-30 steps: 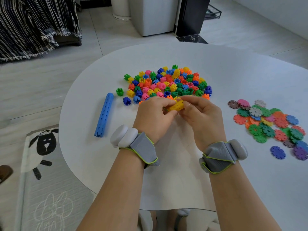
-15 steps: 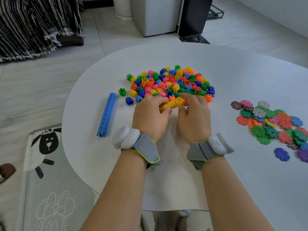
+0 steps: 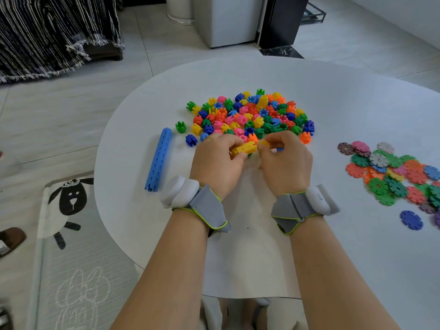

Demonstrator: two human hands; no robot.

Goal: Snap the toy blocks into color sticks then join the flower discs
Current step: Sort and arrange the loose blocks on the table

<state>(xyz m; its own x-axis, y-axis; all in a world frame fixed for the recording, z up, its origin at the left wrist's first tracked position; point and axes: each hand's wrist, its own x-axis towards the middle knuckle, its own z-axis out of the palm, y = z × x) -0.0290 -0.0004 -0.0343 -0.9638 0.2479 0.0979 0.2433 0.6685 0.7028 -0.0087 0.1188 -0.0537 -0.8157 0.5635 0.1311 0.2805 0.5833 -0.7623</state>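
Hands sit close together at the near edge of the block pile (image 3: 250, 115) on my feed. The left hand (image 3: 214, 160) has its fingers curled round a short yellow stick (image 3: 245, 147) of snapped blocks, held roughly level with its right end tipped a little upward, just above the white table (image 3: 333, 103). The right hand (image 3: 285, 163) pinches a small yellow piece (image 3: 264, 142) at the stick's right end. I cannot tell whether that piece is seated on the stick or only touching it. A sliver of blue (image 3: 280, 149) shows beside the right fingers, too hidden for me to say what it is.

A long blue stick (image 3: 158, 160) lies flat to the left of the hands, apart from them, its far end pointing toward the pile. Between it and the pile I see a loose green block (image 3: 181, 126) and a loose blue block (image 3: 191, 140), each on its own. The flower discs (image 3: 392, 172) lie in a flat, overlapping heap on the right side of the table, well apart from the hands. One blue disc (image 3: 411, 219) lies alone nearer the table's front edge.

Each wrist carries a grey strap with a white pod, on the left (image 3: 190, 198) and on the right (image 3: 307, 203). On the floor to the left lies a mat with a sheep drawing (image 3: 66, 198), and striped fabric (image 3: 54, 32) hangs at the far left.
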